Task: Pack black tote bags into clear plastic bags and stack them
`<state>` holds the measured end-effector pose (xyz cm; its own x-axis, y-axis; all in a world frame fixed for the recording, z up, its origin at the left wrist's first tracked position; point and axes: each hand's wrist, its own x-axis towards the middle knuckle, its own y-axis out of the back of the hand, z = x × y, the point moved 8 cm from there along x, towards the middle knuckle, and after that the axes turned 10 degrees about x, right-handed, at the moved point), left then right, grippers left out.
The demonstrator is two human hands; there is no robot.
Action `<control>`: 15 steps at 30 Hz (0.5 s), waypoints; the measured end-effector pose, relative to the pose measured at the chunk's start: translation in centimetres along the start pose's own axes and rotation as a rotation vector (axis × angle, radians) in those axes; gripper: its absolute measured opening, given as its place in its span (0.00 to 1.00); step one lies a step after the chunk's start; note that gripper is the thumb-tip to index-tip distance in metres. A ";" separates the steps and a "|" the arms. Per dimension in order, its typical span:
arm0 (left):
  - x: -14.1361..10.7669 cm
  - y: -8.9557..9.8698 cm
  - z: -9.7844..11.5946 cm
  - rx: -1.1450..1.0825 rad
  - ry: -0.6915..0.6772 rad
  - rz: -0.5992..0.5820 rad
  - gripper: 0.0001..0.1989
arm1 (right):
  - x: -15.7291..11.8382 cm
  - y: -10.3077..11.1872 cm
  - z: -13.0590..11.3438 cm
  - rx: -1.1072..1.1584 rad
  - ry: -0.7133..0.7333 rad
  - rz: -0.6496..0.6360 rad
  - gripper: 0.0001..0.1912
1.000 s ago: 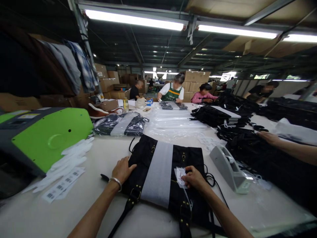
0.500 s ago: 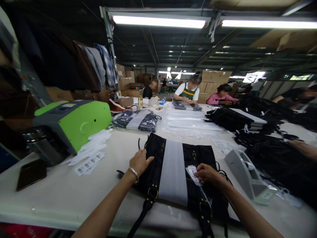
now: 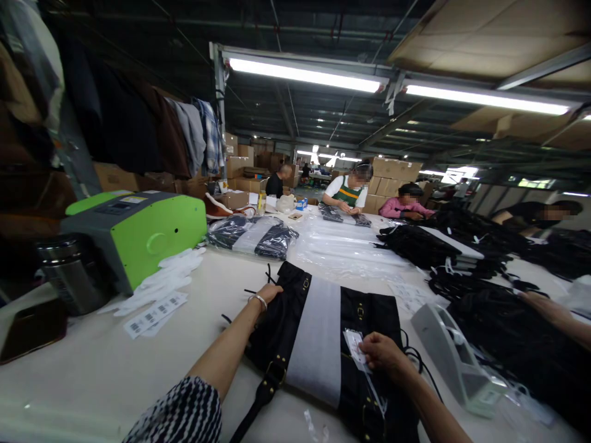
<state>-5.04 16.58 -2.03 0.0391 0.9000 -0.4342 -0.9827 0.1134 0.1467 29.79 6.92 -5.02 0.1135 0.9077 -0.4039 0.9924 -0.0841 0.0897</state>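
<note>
Right fingertips pinched the white tag at three o'clock, seemingly tensioning its string; the left hand, grip unclear, apparently steadied the black bag at ten.

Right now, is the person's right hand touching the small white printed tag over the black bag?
Touching: the head view shows the thumb and fingertips of the right hand pinching the right edge of the small white printed tag.
</note>
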 end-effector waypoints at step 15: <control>-4.3 4.7 -4.0 0.549 -0.105 0.179 0.11 | -2.3 0.9 -2.1 -0.588 0.367 0.175 0.22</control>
<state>-10.60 11.53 -3.03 -0.0738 0.9589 -0.2741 -0.7390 0.1320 0.6606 30.33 5.59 -2.09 0.1427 0.9896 -0.0158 0.7593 -0.0992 0.6432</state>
